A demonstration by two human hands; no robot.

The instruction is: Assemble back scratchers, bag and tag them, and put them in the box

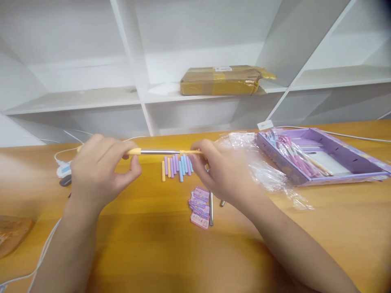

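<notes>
My left hand (102, 165) and my right hand (221, 171) hold the two ends of a yellow pencil with a silver metal sleeve (160, 152), level above the wooden table (152, 244). Both hands pinch it with closed fingers. Just behind and below the pencil lies a row of several pastel caps (177, 166) in yellow, purple and blue. Near my right wrist sit a stack of small pink erasers (200, 206) and two silver metal tubes (211, 208).
A purple tray (345, 156) with pink and purple pencils (293, 156) stands at the right, crumpled clear plastic wrap (265, 171) beside it. White cables (45, 252) and a plug (62, 169) lie left. A taped cardboard parcel (222, 80) rests on the white shelf behind.
</notes>
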